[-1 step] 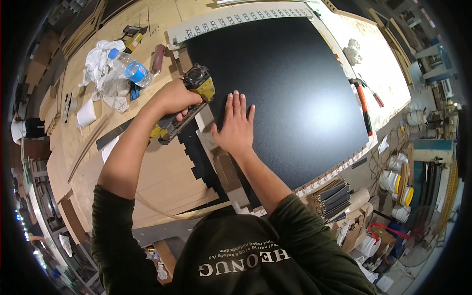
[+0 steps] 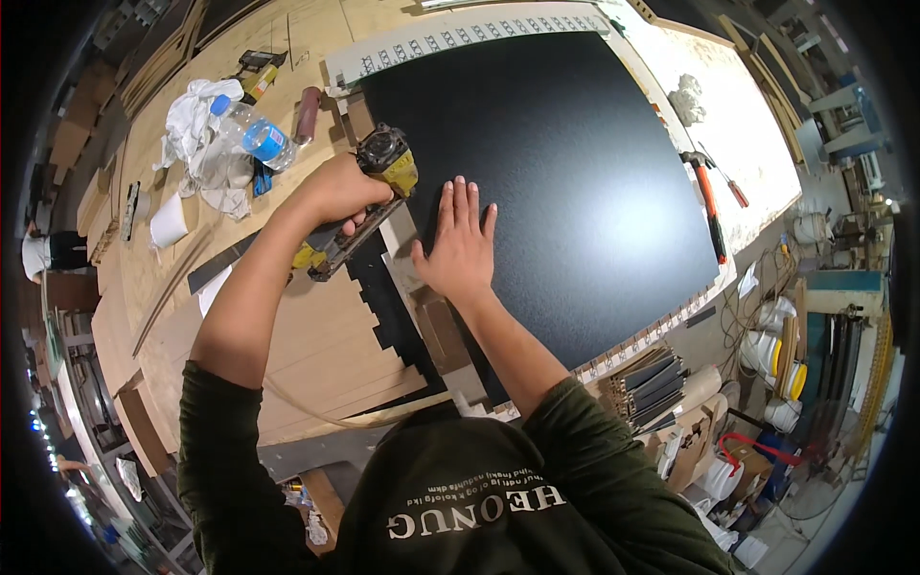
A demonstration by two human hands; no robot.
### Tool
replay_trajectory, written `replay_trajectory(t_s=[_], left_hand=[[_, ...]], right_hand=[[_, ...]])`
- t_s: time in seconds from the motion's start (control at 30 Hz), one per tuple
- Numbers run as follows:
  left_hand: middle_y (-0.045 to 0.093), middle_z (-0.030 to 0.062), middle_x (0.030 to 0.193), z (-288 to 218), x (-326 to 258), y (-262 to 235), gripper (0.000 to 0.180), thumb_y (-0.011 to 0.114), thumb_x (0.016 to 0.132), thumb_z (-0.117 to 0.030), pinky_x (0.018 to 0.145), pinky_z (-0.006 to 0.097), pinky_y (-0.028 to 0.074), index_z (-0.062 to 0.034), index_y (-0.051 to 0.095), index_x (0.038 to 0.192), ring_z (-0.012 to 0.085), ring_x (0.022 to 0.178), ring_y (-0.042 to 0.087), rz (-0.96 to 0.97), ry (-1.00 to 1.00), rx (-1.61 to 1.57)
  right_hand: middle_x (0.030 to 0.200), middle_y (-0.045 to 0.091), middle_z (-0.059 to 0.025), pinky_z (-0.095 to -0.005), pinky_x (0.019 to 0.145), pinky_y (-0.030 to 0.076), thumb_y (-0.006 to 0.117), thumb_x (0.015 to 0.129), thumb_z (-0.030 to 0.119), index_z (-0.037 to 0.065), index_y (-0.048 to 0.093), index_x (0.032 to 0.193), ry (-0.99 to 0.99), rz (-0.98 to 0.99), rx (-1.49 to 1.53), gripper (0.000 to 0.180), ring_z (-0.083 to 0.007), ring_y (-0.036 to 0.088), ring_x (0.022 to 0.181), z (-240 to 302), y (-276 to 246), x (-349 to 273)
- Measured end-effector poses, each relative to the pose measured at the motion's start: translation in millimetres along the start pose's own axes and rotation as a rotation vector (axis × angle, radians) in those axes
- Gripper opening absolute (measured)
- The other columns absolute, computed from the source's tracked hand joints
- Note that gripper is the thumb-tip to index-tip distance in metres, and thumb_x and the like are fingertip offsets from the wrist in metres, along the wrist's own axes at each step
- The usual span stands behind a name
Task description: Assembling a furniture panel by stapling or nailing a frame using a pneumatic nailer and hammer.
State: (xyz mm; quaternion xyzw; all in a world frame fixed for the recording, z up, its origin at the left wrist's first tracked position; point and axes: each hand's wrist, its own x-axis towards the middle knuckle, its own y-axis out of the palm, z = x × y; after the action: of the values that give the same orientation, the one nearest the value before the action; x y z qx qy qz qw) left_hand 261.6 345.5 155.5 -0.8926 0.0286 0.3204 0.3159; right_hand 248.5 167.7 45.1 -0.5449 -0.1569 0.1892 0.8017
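A yellow-and-black nail gun [image 2: 391,161] is gripped by my left hand [image 2: 342,192], its fingers wrapped round the handle. The tool's head sits over the left edge of a large black panel [image 2: 565,125]. Just right of the nail gun, my right hand [image 2: 462,247] lies flat on that panel, fingers stretched and palm down. Wooden strips [image 2: 433,331] run along the panel's left side, below my wrists. The nail gun's nose and whatever it touches are hard to make out.
A water bottle [image 2: 259,134], a white cloth [image 2: 196,125] and a paper cup [image 2: 171,221] lie on the workbench at left. A hammer [image 2: 706,196] rests by the panel's right edge. Dark strips [image 2: 647,388] are stacked at lower right. A person [image 2: 53,251] stands far left.
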Motion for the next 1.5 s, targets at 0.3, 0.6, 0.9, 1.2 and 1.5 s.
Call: replay_trajectory(t_s=[0.3,0.6,0.9,1.2,1.5], left_hand=[[0.052,0.0042,0.055,-3,2,-1,0.021,0.06,0.075,-0.014,0.036,0.025,0.042,0.0022,0.061,0.088,0.0112,0.04,0.049,0.003,-0.053,-0.021],[0.052,0.0056,0.052,-11,1,0,0.022,0.06,0.074,-0.016,0.036,0.027,0.042,0.0033,0.061,0.086,0.0129,0.037,0.051,0.023,-0.022,0.068],[0.053,0.0065,0.052,-10,4,1,0.025,0.063,0.075,-0.018,0.037,0.026,0.042,0.0054,0.061,0.083,0.0135,0.037,0.052,0.012,-0.005,0.097],[0.059,0.0059,0.058,20,-74,-1,0.035,0.067,0.075,-0.033,0.044,0.026,0.046,0.0009,0.062,0.077,0.0121,0.044,0.055,-0.188,0.034,-0.265],[0.058,-0.0005,0.067,51,-295,193,0.038,0.074,0.075,-0.027,0.052,0.022,0.045,-0.0035,0.058,0.1,0.0074,0.055,0.053,-0.56,-0.265,-0.838]], right_hand=[[0.146,0.021,-0.0186,-0.05,0.11,0.014,0.057,0.074,0.038,-0.004,0.022,0.139,-0.003,-0.027,-0.013,0.085,-0.0305,0.016,0.137,-1,2,1],[0.147,0.017,-0.0197,-0.0495,0.111,0.01,0.054,0.077,0.038,-0.005,0.018,0.14,0.004,0.027,-0.015,0.084,-0.0307,0.012,0.138,0,0,-2],[0.147,0.016,-0.0191,-0.0491,0.111,0.009,0.054,0.076,0.037,-0.004,0.017,0.14,0.01,0.022,-0.005,0.084,-0.0302,0.011,0.138,-3,-4,-2],[0.148,0.017,-0.017,-0.0496,0.11,0.01,0.058,0.072,0.037,-0.002,0.019,0.14,-0.027,0.033,0.003,0.088,-0.0304,0.011,0.139,11,-3,10],[0.15,0.013,-0.0149,-0.0551,0.109,0.003,0.052,0.076,0.043,0.0,0.02,0.141,-0.364,0.178,-0.03,0.084,-0.0322,0.005,0.139,-19,-12,-10]])
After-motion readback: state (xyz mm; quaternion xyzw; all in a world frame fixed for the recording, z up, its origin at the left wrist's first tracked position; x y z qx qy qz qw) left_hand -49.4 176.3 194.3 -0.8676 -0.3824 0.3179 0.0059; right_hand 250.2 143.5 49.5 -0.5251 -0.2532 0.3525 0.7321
